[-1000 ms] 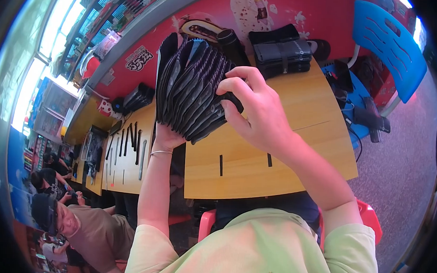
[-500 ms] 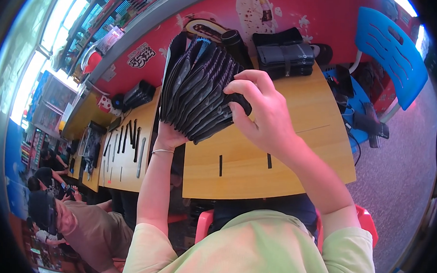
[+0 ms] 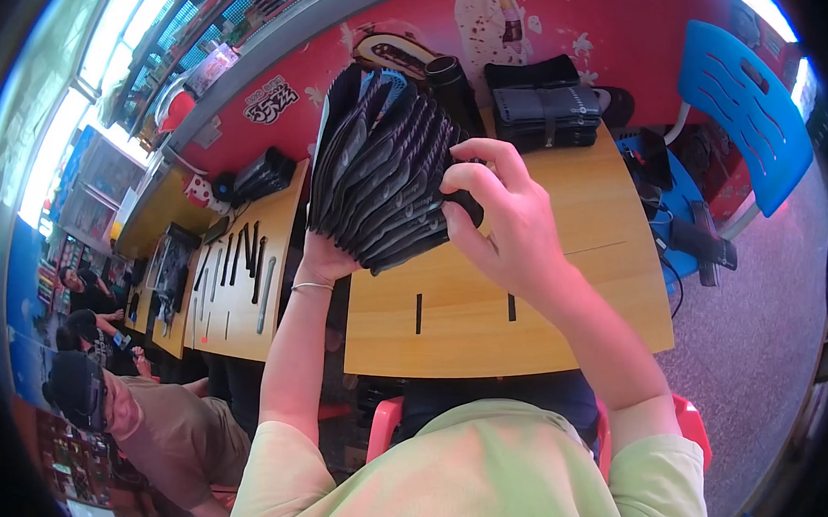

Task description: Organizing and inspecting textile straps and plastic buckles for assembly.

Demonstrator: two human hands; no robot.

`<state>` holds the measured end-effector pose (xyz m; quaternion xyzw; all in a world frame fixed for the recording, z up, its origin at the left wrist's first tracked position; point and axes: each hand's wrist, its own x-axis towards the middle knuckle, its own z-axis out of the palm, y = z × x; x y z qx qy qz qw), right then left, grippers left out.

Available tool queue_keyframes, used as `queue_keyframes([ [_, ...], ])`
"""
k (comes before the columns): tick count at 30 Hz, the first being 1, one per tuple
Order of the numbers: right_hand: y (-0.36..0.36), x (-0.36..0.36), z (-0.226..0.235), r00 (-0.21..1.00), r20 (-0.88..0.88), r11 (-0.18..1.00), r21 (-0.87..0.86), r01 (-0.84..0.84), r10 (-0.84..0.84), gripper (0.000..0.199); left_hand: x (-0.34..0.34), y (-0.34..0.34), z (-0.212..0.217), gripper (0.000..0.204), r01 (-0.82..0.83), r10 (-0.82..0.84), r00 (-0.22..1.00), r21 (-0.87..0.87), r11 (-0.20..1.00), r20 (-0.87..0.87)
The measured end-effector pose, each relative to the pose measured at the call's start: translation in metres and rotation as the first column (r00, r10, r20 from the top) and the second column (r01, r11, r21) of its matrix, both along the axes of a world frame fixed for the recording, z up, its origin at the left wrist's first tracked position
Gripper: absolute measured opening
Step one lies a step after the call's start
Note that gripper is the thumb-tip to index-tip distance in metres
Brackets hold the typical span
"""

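A thick, fanned-out stack of flat black pieces [image 3: 381, 174] with rounded ends, grey marks and striped cord-like edges is held up above the table. My left hand [image 3: 329, 258] grips it from below at its lower left, fingers mostly hidden behind it. At the stack's right edge, my right hand [image 3: 504, 216] is closed, thumb and curled fingers pinching the edge pieces; their exact hold is partly hidden. On the wooden table [image 3: 484, 340] below lie a short black strip [image 3: 419, 314] and another black strip [image 3: 511, 307].
Behind the stack stand a dark cylinder [image 3: 454, 89] and banded black bundles [image 3: 545, 112]. A blue chair [image 3: 744, 116] is at the right. On the left table [image 3: 245, 330] lie several black and grey strips [image 3: 248, 251]. A person [image 3: 167, 423] in a brown shirt sits at the left.
The view has shifted slightly, so the stack and my hands appear a little further right. My hold looks nearly the same. The people at the left have moved a bit.
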<state>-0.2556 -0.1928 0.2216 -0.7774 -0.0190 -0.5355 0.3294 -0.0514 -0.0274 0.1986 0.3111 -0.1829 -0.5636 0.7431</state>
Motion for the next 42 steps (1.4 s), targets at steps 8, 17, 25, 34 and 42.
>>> queue_keyframes([
  [8, 0.001, 0.002, -0.006, 1.000, 0.015, 1.000, 0.013, -0.001, 0.001, 0.019, 0.004, 0.002, -0.006, 0.067, -0.012, 0.012, 1.000, 0.012, 1.000, 0.014],
  [17, 0.004, -0.001, -0.002, 0.999, -0.015, 0.999, 0.013, 0.035, -0.035, 0.023, -0.005, -0.002, -0.001, 0.065, -0.035, 0.035, 0.999, 0.015, 0.999, 0.003],
  [25, 0.003, 0.001, -0.007, 0.998, 0.010, 0.998, 0.021, 0.062, -0.062, 0.024, -0.002, -0.002, -0.004, 0.066, 0.023, -0.023, 1.000, -0.026, 0.999, -0.010],
  [34, 0.006, 0.001, -0.008, 0.996, 0.035, 0.995, 0.060, 0.079, -0.081, 0.025, 0.000, -0.003, -0.005, 0.068, 0.030, -0.030, 1.000, -0.032, 0.999, -0.006],
  [42, 0.005, 0.002, -0.013, 0.994, 0.030, 0.993, -0.048, 0.106, -0.105, 0.033, -0.003, -0.004, -0.002, 0.068, -0.013, 0.012, 0.999, -0.007, 1.000, -0.048],
])
